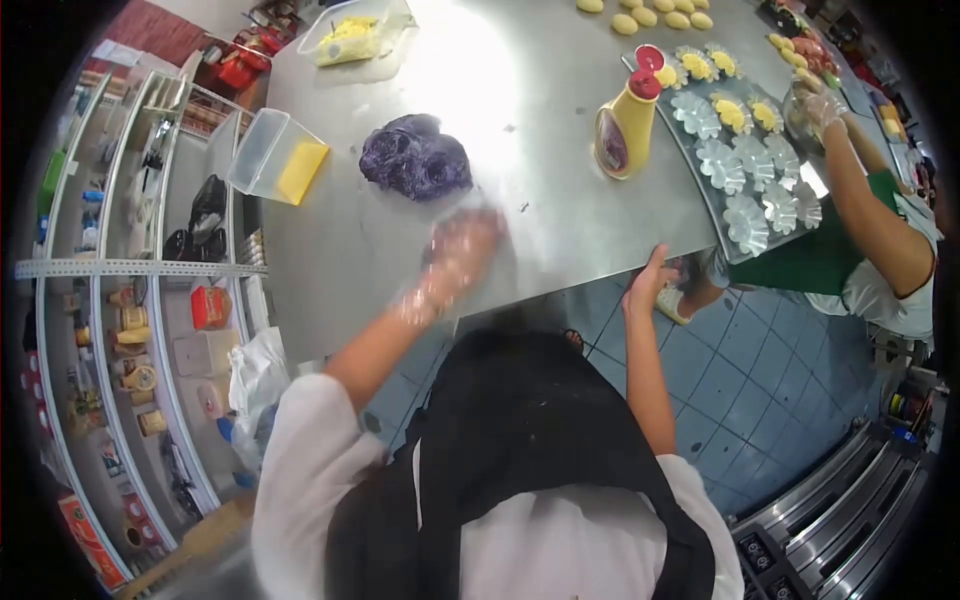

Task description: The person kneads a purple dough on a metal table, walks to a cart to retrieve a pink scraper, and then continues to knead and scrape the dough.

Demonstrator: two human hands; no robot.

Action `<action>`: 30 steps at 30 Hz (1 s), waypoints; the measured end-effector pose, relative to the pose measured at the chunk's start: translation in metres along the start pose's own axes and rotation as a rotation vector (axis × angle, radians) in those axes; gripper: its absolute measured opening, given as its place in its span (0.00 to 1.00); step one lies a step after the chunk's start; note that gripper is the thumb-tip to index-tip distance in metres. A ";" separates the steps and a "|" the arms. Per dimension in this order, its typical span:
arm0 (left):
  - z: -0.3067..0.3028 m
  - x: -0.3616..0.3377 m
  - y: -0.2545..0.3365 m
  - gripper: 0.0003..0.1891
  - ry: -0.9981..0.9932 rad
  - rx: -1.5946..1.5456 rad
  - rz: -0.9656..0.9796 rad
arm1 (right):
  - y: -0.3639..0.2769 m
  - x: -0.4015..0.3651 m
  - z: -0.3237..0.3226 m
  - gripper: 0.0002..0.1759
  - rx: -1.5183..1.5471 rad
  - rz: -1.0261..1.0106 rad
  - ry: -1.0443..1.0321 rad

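Observation:
My left hand (465, 245), in a clear plastic glove, is over the steel table (560, 235), smeared by motion. Its fingers are too blurred to make out what they hold, if anything. Just beyond it lies a lump of glossy purple dough (415, 158), apart from the hand. My right hand (648, 283) is at the table's front edge, thumb up and fingers apart, with no object plainly in it. A yellow squeeze bottle (630, 130) with its red flip cap raised stands on the table beyond my right hand.
A tray (715, 205) holds fluted tins, some with yellow dough. Yellow dough balls (645, 17) lie behind. Plastic tubs (278, 155) with yellow contents stand left. A co-worker's gloved hand (822, 105) is by the tray. Shelving (150, 268) lines the left.

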State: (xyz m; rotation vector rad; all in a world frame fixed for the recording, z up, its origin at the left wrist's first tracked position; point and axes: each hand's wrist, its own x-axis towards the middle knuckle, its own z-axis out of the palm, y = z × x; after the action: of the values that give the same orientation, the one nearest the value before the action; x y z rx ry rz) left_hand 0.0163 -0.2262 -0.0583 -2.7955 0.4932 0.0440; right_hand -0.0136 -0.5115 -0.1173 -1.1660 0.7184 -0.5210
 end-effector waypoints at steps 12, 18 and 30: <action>-0.102 0.039 -0.182 0.15 0.156 -1.178 0.085 | 0.006 0.014 -0.018 0.45 -0.018 0.091 -0.096; -0.003 0.048 -0.168 0.18 -0.056 -0.650 -0.520 | 0.020 0.024 -0.025 0.32 -0.018 0.135 -0.092; 0.001 0.051 -0.107 0.12 0.280 0.071 -0.078 | 0.054 0.047 -0.026 0.36 -0.111 -0.064 0.076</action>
State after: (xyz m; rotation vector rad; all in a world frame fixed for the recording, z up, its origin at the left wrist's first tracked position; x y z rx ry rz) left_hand 0.1011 -0.1465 -0.0329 -2.7598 0.4390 -0.3789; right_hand -0.0013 -0.5435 -0.1847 -1.2811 0.7848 -0.5873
